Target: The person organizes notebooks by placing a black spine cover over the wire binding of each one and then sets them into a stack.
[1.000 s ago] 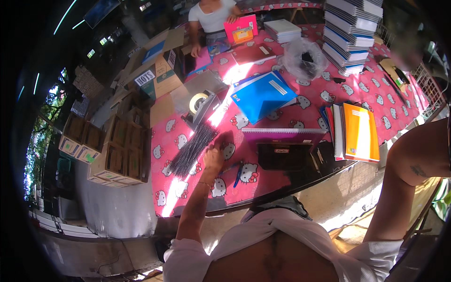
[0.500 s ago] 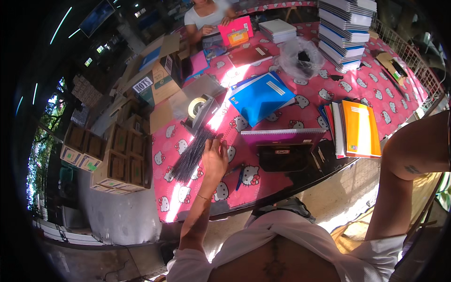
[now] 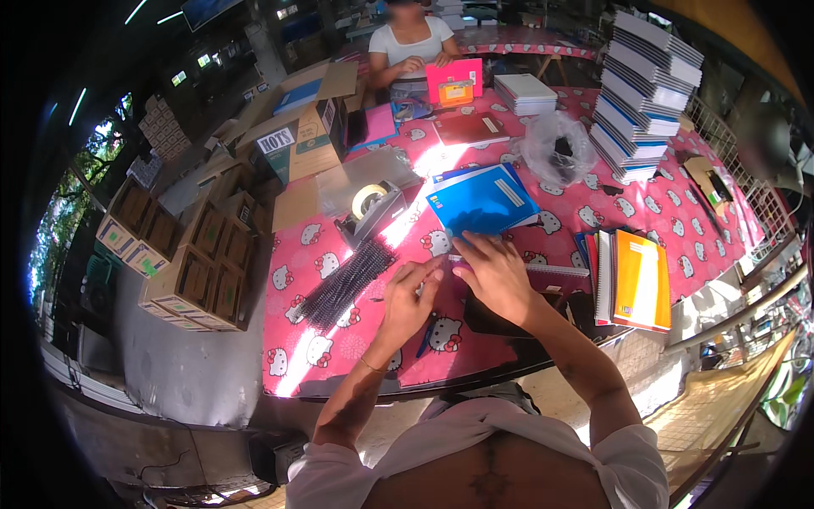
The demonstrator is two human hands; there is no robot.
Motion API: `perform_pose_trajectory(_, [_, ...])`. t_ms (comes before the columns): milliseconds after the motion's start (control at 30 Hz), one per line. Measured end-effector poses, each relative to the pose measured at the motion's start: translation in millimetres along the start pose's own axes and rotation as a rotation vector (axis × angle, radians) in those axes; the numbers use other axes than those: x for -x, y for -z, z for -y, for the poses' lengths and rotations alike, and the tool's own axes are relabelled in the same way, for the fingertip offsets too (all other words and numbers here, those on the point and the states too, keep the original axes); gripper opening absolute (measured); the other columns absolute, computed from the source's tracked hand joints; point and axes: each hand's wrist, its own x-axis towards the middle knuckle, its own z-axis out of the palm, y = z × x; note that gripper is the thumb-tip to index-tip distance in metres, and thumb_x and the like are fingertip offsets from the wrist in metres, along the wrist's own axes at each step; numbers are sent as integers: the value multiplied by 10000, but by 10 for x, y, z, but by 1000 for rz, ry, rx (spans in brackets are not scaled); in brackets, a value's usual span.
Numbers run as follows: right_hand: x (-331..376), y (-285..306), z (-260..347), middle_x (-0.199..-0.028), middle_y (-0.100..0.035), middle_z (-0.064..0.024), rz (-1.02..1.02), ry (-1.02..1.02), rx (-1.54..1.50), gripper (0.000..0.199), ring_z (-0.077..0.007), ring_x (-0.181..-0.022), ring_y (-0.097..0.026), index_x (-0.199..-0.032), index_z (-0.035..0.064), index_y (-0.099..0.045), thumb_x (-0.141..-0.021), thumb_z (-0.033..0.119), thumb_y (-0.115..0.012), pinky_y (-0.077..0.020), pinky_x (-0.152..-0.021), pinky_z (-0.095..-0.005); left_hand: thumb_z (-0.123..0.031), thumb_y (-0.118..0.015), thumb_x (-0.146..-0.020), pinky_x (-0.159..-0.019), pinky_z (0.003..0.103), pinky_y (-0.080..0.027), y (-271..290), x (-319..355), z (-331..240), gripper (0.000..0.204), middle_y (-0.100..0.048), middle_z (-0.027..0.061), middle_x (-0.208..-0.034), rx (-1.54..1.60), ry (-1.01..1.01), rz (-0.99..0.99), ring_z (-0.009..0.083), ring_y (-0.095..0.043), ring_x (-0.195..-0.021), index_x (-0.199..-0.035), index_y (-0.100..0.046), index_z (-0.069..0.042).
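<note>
My left hand (image 3: 411, 297) is closed, thumb and fingers pinched just left of the purple notebook (image 3: 555, 278). What they pinch is too small to make out; it may be a thin coil end. My right hand (image 3: 500, 276) grips the notebook's left end, its fingers over the edge with purple showing beside them. Much of the notebook is hidden behind that hand and forearm. Left of my hands lies a bundle of black spiral binding coils (image 3: 348, 282). A blue pen (image 3: 426, 339) rests by my left wrist. The dark pouch (image 3: 496, 316) lies under my right forearm.
Beyond my hands lie blue notebooks (image 3: 483, 202) and a tape dispenser (image 3: 371, 210). Orange and other notebooks (image 3: 640, 280) stand at right, below a tall notebook stack (image 3: 640, 102). A plastic bag (image 3: 555, 151), cardboard boxes (image 3: 297, 148) and a co-worker (image 3: 413, 47) are farther off.
My left hand has left the coil bundle and moved right to the notebook's end. My right hand has come in from the right onto the notebook. The view has shifted.
</note>
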Motion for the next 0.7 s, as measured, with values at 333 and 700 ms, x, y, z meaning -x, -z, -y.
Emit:
perform_pose_trajectory(333, [-18, -21, -7, -952, -726, -104, 159, -179, -213, 126, -367, -819, -688, -1019, 123, -698, -926, 191, -649, -555, -698, -476, -165, -689, -922, -654, 394, -516, -124, 70, 74, 167, -705, 152, -855, 5, 92, -38, 301, -659, -730, -1015, -737, -35])
perform_pose_trajectory(700, [-72, -38, -36, -954, -730, -108, 177, -195, -243, 135, -356, -818, -692, -1016, 121, -724, -915, 181, -656, -558, -711, -451, -200, -703, -924, -607, 405, -515, -83, -139, 127, 191, -687, 167, -833, -132, 180, 58, 318, -661, -669, -991, -721, -21])
